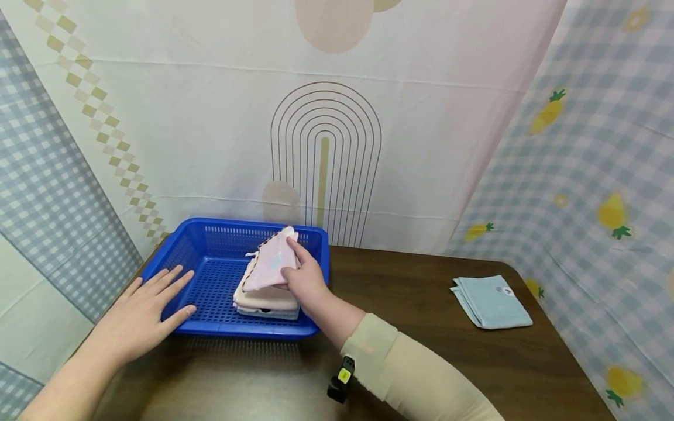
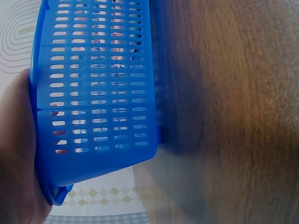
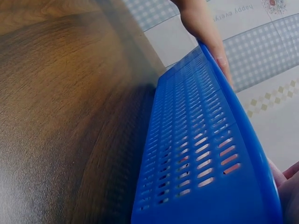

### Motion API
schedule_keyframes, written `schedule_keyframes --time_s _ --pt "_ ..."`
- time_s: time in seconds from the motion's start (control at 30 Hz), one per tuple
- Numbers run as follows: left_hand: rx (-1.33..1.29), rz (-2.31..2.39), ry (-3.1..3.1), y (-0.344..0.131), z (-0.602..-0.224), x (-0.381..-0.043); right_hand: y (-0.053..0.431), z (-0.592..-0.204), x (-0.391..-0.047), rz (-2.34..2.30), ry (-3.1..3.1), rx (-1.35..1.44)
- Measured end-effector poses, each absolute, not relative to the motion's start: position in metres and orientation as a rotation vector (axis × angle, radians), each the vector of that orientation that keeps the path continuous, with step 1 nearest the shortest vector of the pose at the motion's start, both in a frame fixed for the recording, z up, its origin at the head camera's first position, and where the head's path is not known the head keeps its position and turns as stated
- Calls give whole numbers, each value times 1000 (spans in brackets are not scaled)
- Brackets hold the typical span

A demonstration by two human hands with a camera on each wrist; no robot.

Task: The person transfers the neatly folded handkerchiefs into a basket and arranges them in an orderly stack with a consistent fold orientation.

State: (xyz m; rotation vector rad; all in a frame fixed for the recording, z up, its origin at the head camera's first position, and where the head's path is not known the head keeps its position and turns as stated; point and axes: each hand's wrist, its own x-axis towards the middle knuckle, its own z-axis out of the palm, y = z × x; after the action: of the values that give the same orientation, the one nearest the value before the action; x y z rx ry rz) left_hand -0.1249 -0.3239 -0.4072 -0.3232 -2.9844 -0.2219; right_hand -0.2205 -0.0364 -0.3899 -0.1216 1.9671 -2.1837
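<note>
My right hand (image 1: pixel 308 280) pinches a folded pink cloth (image 1: pixel 274 261) by its right edge, thumb on top. The cloth is tilted over a stack of folded cloths (image 1: pixel 268 303), cream on top, in the right part of a blue plastic basket (image 1: pixel 247 330). My left hand (image 1: pixel 150 310) lies over the basket's front left corner, fingers spread and fairly straight across the rim. In the left wrist view the left hand (image 2: pixel 18 154) rests along the rim of the slotted basket wall (image 2: pixel 93 158). Only a sliver of the right hand (image 3: pixel 290 191) shows in its own wrist view, beside the rim.
The basket stands on a dark wooden table (image 1: pixel 400 286) against a patterned curtain (image 1: pixel 210 128). A folded light blue cloth (image 1: pixel 492 302) with a small round emblem lies at the table's right side. A black wrist camera (image 1: pixel 341 380) is strapped near the right sleeve.
</note>
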Motion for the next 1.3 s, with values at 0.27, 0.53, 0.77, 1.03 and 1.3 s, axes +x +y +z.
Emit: schedule_keyframes --time_s 0.27,0.53,0.77,1.03,1.3 --pt "-328 -227 -2980 -324 -406 -124 -44 -388 -219 -2172 1966 -108" --pt "-331 -228 -2968 -324 -406 -124 -54 -394 -223 -2156 1987 -61" --pt "-333 -224 -2973 -324 -407 -125 -56 -395 -224 -2041 2096 -38" --pt "-328 -228 -2986 -325 -407 -125 -53 -395 -224 -1794 2301 -16" --pt "-329 -235 -2985 -325 -407 -125 -48 -395 -222 -1719 2340 -58"
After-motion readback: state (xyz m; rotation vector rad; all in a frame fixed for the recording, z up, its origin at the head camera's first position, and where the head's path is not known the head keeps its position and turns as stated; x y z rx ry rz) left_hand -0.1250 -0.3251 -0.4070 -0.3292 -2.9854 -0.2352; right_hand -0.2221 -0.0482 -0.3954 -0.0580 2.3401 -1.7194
